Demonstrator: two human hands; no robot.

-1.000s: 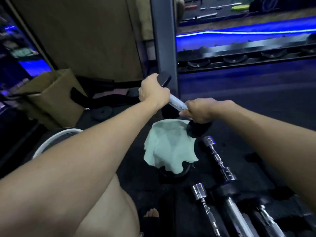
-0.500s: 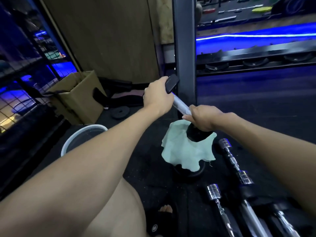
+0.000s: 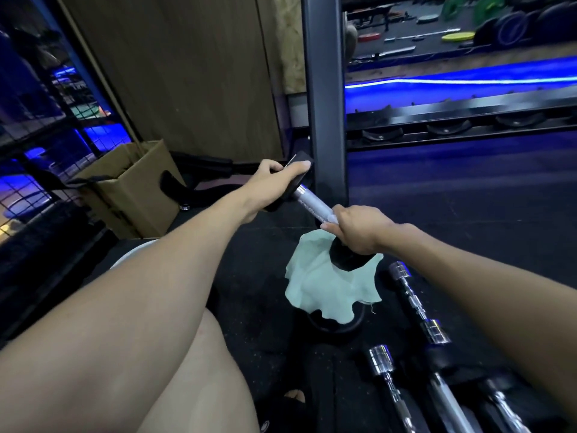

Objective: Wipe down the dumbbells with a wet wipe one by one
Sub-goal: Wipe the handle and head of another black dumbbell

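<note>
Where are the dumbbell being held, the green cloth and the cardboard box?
dumbbell [image 3: 313,203]: head view, on its bare chrome handle between the hands.
green cloth [image 3: 324,290]: head view, on its middle folds.
cardboard box [image 3: 137,195]: head view, on its front wall.

Dumbbell [image 3: 313,204] handle: shiny knurled metal; heads matt black. Wipe [image 3: 327,289]: soft pale-green cloth. Floor [image 3: 468,220]: rough black rubber. Box [image 3: 131,189]: plain cardboard.

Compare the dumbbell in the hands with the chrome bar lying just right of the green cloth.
The dumbbell is held off the floor, tilted, by the left hand and right hand; the chrome bar lies untouched on the floor.
The dumbbell has black heads; the chrome bar ends in shiny silver collars.
The dumbbell's near head hangs over the green cloth; the chrome bar lies beside the cloth.
Both have metallic silver shafts.
</note>
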